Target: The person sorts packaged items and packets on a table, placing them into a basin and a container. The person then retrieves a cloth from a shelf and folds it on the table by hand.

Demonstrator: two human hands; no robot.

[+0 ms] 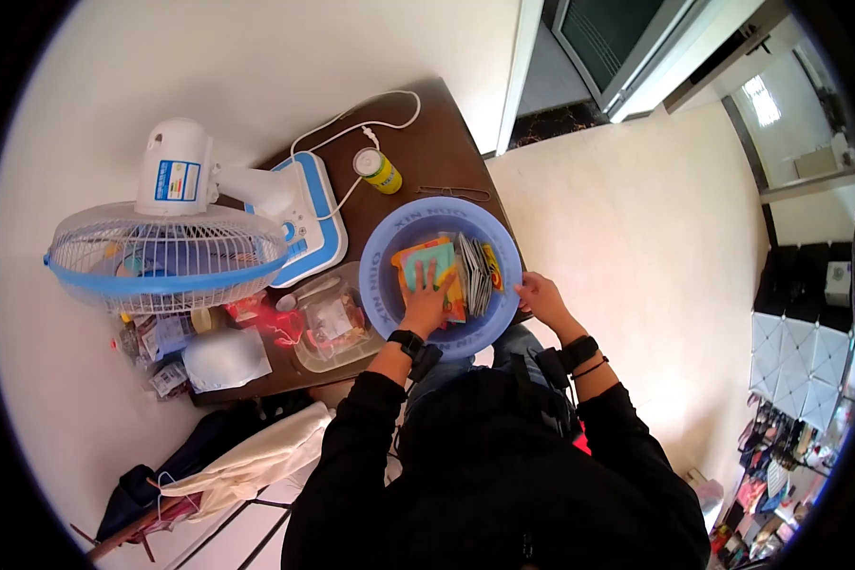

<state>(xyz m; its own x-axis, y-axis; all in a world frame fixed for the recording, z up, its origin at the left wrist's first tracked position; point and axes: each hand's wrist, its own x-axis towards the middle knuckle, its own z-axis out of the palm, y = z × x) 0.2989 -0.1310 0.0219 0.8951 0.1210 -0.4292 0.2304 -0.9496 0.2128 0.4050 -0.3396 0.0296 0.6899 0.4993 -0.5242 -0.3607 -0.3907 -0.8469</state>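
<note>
A round blue plastic basin (386, 228) with lettering on its rim stands at the table's right edge, close to my body. Inside it lie a colourful orange and teal packet (427, 255), a row of grey-edged flat packets (475, 275) standing side by side, and a small yellow-and-red packet (493, 266). My left hand (427, 306) reaches into the basin, fingers spread over the orange packet. At the basin's right side, my right hand (543, 296) pinches the rim.
A white-and-blue fan (176, 256) stands on the brown table (437, 123), its cord looping behind a yellow can (378, 171). A bent wire (454, 192) lies beyond the basin. Left of it are a clear plastic tray (328, 359) and several bags. Clothes (256, 456) hang below left.
</note>
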